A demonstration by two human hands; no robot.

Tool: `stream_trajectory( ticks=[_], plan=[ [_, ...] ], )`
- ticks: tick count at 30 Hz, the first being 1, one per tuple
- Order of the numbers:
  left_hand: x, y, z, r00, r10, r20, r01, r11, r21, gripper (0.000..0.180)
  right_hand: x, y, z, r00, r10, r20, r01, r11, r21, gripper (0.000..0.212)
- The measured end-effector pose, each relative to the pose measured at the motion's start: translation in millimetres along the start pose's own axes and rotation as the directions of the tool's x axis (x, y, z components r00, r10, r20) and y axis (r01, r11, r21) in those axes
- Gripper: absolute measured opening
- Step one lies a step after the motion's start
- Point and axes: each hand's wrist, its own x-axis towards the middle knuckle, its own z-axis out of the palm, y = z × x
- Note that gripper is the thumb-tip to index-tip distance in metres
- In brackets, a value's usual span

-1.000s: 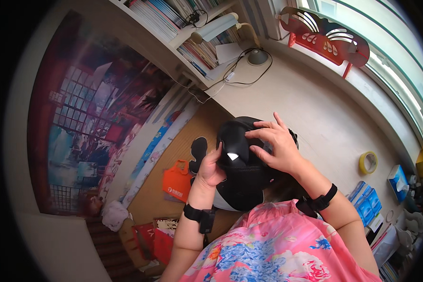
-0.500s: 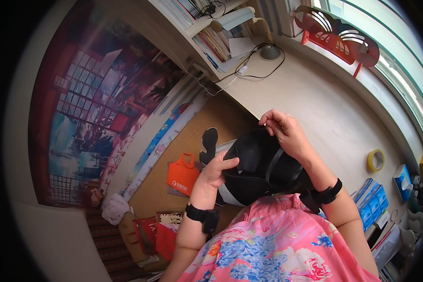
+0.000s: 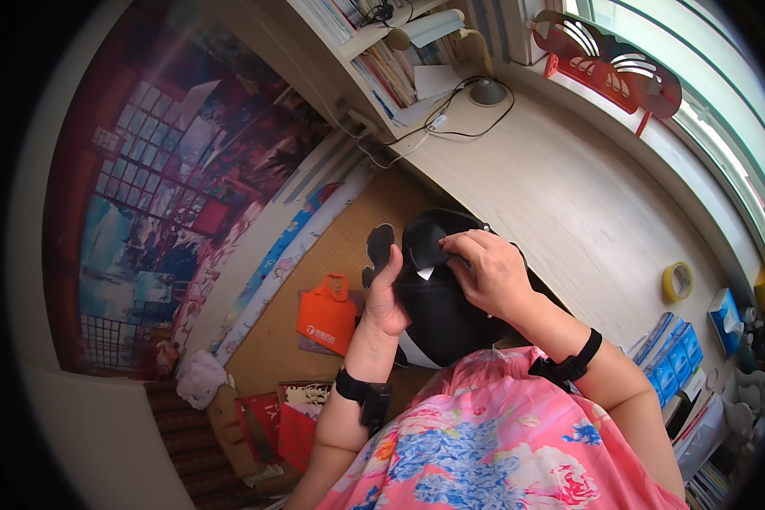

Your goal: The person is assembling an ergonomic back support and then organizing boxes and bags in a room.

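Note:
A black fabric bag (image 3: 442, 327) rests against my lap, its front looking like mesh. At its far end, my right hand (image 3: 493, 276) pinches the edge of a rounded black flap (image 3: 429, 242) between thumb and fingers. A small white tag (image 3: 425, 274) shows below that flap. My left hand (image 3: 387, 302) holds the bag's left side, thumb pointing up and the other fingers hidden behind the bag. Just beyond that thumb is a dark, curved flat piece (image 3: 381, 246) with a pale edge; whether it joins the bag, I cannot tell.
Left of the bag lies an orange pouch (image 3: 327, 314) with a handle. The pale desk (image 3: 561, 212) carries a lamp (image 3: 487, 92), a yellow tape roll (image 3: 677, 281) and blue tissue packs (image 3: 671, 357). Red paper bags (image 3: 297, 433) stand at lower left.
My right hand has come down and left from above the bag onto its flap. The bag has turned, showing its mesh front and white tag. My left thumb has lifted upright.

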Motion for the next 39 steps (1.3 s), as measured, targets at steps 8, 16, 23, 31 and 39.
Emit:
stream_trajectory(
  ticks=[8, 16, 23, 31, 39],
  plan=[
    [-12.2, 16.7, -11.6, 0.997, -0.065, 0.043, 0.030, 0.825, 0.565, 0.042, 1.8, 22.3, 1.5, 0.825, 0.386, 0.412, -0.561, 0.644, 0.520, 0.014],
    [-13.6, -0.5, -2.6, 0.993, -0.048, 0.109, 0.002, 0.922, 0.388, 0.039, -12.3, 29.2, 7.0, 0.799, 0.406, 0.442, -0.586, 0.691, 0.423, 0.020],
    [-5.7, -5.5, 6.9, 0.997, -0.015, -0.071, 0.033, 0.963, 0.266, 0.034, -11.6, -5.8, -13.3, 0.984, 0.174, 0.036, -0.178, 0.968, 0.179, 0.023],
    [-6.6, 0.0, 10.2, 0.995, -0.011, -0.100, 0.044, 0.942, 0.332, 0.034, -14.3, 15.6, 0.5, 0.695, 0.599, 0.397, -0.666, 0.329, 0.670, 0.017],
    [0.3, 4.5, 11.6, 0.993, -0.044, -0.106, 0.074, 0.950, 0.304, 0.034, -10.7, 20.2, -3.0, 0.700, 0.588, 0.405, -0.663, 0.325, 0.674, 0.019]
  ],
)
